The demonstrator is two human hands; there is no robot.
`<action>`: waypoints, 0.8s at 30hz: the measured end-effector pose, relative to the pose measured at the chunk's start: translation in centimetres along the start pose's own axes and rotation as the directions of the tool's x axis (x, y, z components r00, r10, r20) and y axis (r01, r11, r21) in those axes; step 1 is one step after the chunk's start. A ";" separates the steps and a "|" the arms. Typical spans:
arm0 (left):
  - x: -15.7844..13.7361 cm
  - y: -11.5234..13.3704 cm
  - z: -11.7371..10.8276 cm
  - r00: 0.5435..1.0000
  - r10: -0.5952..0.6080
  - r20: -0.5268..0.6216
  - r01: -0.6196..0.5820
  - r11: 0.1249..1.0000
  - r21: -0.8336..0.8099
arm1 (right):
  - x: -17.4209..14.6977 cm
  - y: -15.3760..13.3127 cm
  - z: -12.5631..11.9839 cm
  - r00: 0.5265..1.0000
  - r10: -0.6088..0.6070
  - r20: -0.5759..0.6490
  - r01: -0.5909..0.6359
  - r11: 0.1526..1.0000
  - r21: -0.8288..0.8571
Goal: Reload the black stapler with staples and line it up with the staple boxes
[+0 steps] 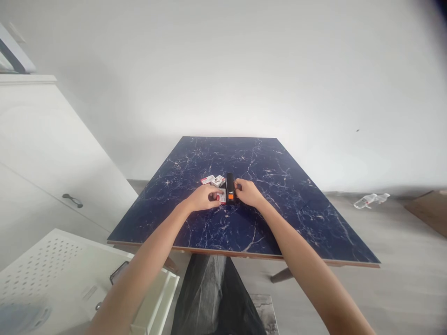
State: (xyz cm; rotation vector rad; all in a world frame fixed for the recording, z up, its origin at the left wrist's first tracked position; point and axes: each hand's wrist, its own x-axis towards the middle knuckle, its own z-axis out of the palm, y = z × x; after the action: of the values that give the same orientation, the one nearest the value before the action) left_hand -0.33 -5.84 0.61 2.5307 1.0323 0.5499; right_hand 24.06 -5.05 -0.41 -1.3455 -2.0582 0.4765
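On the dark blue marbled table [216,228], a black oblong object with an orange part [230,186] lies between my hands. Its kind is too small to make out. My left hand [202,197] pinches a small red-and-white box [221,197] just left of the black object. The fingers of my right hand [247,191] are curled against the black object's right side; the fingertips are partly hidden. Beyond my left hand rest two more small boxes, a red-and-white one [207,180] and a mostly white one [219,180].
White cabinets [45,139] stand to the left, with a white perforated unit [45,260] at lower left. A black bag-like thing [216,298] hangs below the table's front edge. Clear plastic bottles [366,201] lie on the floor at right, near a brown board [429,211].
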 end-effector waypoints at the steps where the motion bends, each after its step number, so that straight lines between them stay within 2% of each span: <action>1: 0.0 0.1 0.0 1.000 0.007 0.003 -0.007 1.000 0.000 | 0.0 0.0 0.0 1.000 0.002 0.004 -0.002 1.000 -0.002; 4: -0.1 -0.3 -0.2 0.999 -0.019 -0.036 0.019 1.000 0.007 | 0.0 -0.1 -0.1 1.000 0.019 0.018 -0.019 1.000 -0.001; 7: -0.1 -1.6 -0.5 0.968 -0.087 -0.236 0.106 0.992 0.068 | -0.2 -0.2 -0.1 0.999 0.020 0.025 -0.020 1.000 -0.002; 9: -0.2 -2.7 -0.6 0.939 -0.128 -0.320 0.171 0.979 0.111 | -0.2 -0.3 -0.2 0.999 0.016 0.028 -0.015 1.000 -0.009; 13: -0.3 -4.0 -0.7 0.938 -0.217 -0.269 0.263 0.953 0.148 | -0.2 -0.2 -0.1 0.999 0.016 0.033 -0.015 1.000 -0.018; 16: -0.3 -4.0 -0.7 0.907 -0.263 -0.329 0.323 0.936 0.142 | -0.1 -0.2 0.0 0.999 0.007 0.033 -0.007 1.000 -0.012; 18: -0.2 -4.0 -0.7 0.923 -0.229 -0.310 0.281 0.950 0.135 | -0.1 -0.1 0.0 0.999 0.004 0.032 -0.003 1.000 -0.013; 21: -0.3 -4.2 -0.8 0.972 -0.166 -0.165 0.182 0.979 0.090 | -0.2 -0.2 0.0 0.999 0.003 0.034 -0.003 1.000 -0.009; 24: -0.7 -4.4 -1.1 0.981 -0.171 -0.089 0.176 0.983 0.048 | -0.2 -0.3 -0.1 0.999 0.002 0.039 -0.002 1.000 -0.005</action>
State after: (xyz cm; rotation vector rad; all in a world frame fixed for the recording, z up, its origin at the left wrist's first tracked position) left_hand -3.87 -3.14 -0.58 2.4515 1.3014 0.5892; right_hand 24.01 -5.37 -0.26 -1.3508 -2.0910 0.5029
